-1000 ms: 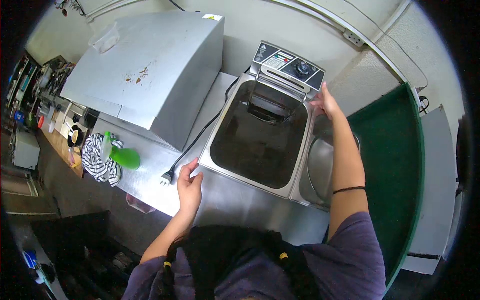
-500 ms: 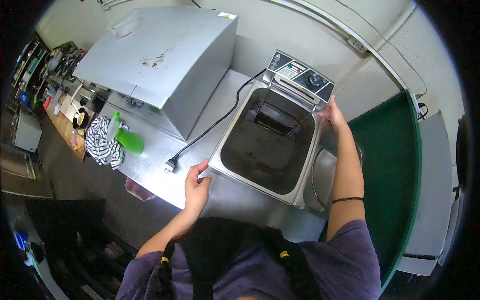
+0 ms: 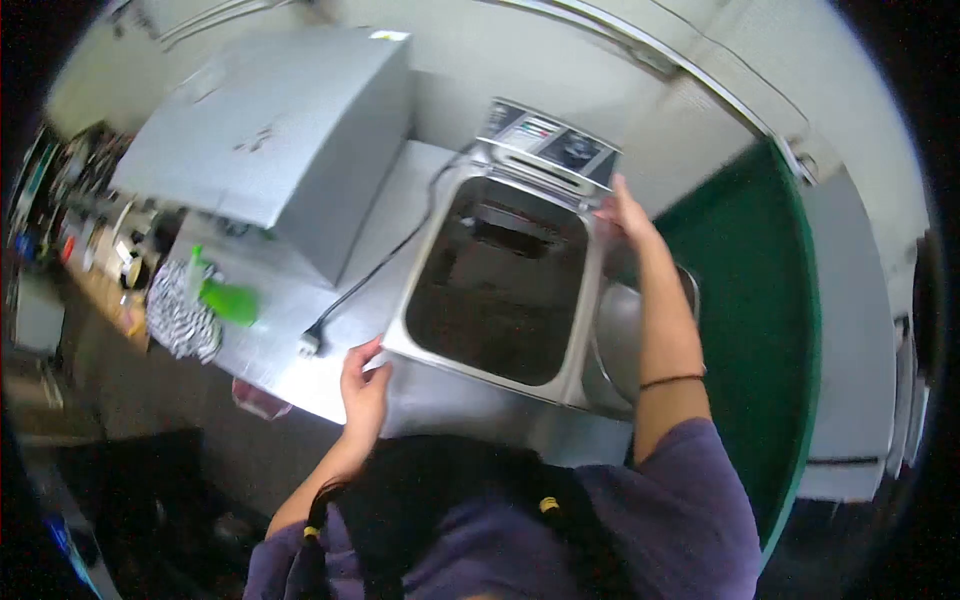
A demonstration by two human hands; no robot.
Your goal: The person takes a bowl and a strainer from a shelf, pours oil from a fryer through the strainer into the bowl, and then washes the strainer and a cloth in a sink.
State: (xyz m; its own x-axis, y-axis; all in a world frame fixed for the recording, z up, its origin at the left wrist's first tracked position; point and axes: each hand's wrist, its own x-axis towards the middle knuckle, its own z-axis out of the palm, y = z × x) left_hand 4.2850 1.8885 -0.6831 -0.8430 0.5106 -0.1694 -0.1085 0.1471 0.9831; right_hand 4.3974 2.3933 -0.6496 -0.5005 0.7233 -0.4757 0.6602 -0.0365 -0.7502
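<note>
A steel countertop deep fryer (image 3: pixel 498 285) with a dark tank and a black control panel (image 3: pixel 552 147) at its back stands on the metal table. My left hand (image 3: pixel 364 390) is at its front left corner, thumb and fingers gripping the edge. At the rear right, beside the panel, my right hand (image 3: pixel 625 215) has its fingers closed on the rim; the fingertips are partly hidden. The fryer's black cord (image 3: pixel 393 250) runs across the tabletop to a loose plug (image 3: pixel 310 343). Right of the tank, partly behind my forearm, lies a round steel lid or bowl (image 3: pixel 618 330).
A large steel cabinet (image 3: pixel 270 130) stands left of the fryer. A green spray bottle (image 3: pixel 228 302) and a striped cloth (image 3: pixel 180 315) sit at the table's left end. A green panel (image 3: pixel 750 300) borders the right side, and a wall rises behind.
My view has swung, so the whole scene sits further left and is blurred. Both hands keep the same places on the fryer, which shows no clear movement on the table.
</note>
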